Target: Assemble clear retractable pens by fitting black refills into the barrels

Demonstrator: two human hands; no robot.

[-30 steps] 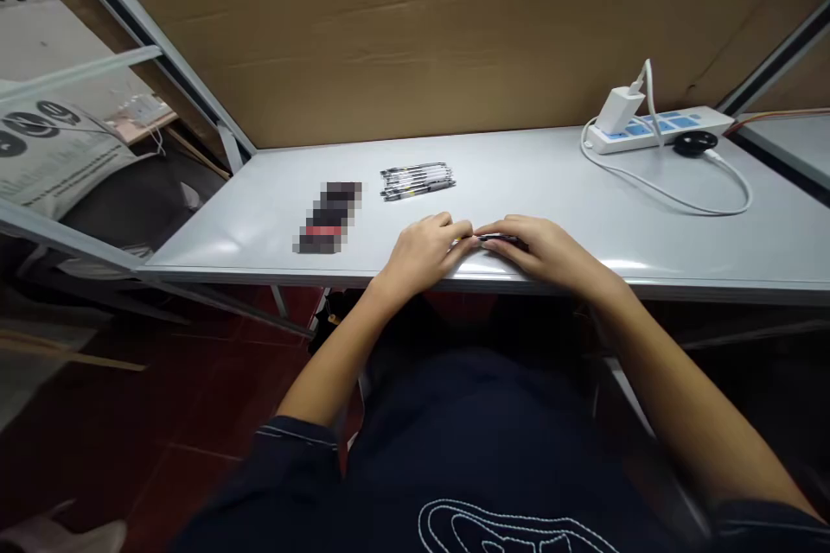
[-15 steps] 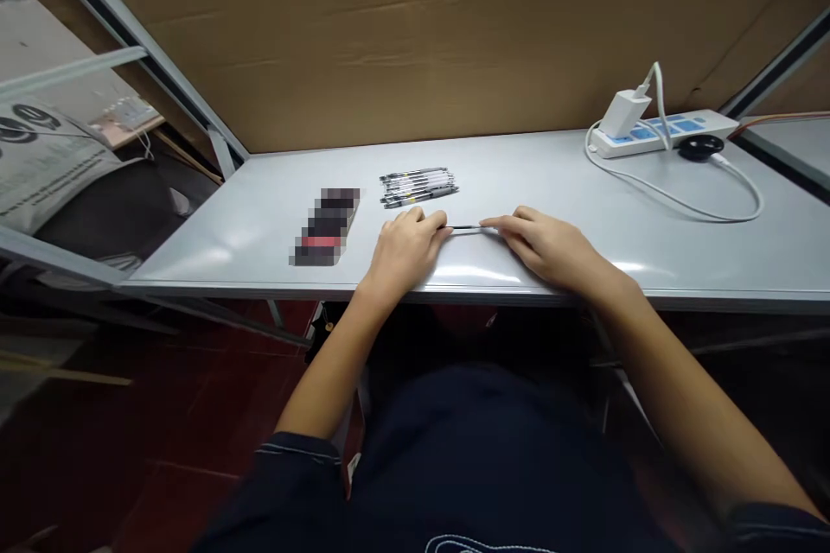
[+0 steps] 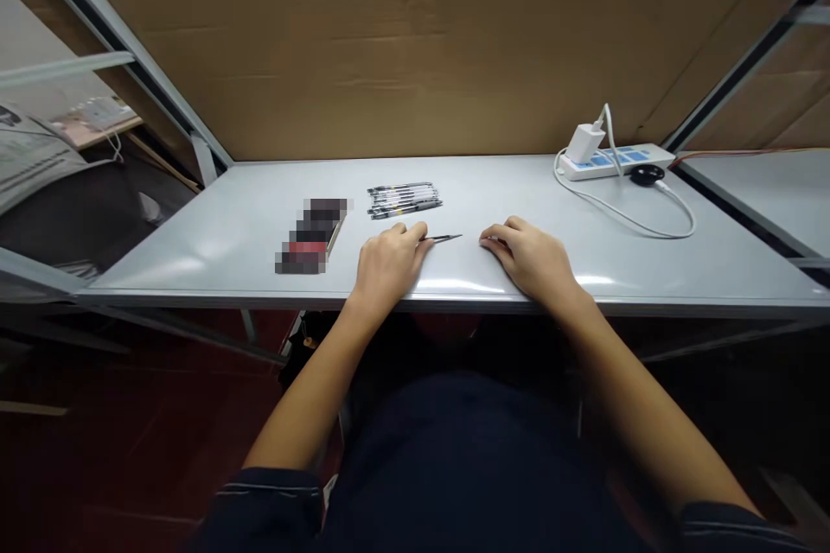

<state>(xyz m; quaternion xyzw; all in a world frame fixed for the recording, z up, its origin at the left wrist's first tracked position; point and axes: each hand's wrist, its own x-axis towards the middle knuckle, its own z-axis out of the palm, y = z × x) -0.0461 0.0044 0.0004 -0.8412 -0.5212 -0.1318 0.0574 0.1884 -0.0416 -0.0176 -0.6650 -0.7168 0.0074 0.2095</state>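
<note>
One thin rod (image 3: 446,238), between left fingers (image 3: 418,232), tip protruding

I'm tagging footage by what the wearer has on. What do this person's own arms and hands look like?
The left grip and right grip are bare hands; no gloves, rings or watches show. Both forearms are uncovered. The left sleeve and right sleeve are short, dark navy, with pale stitched lines near the hems.
</note>
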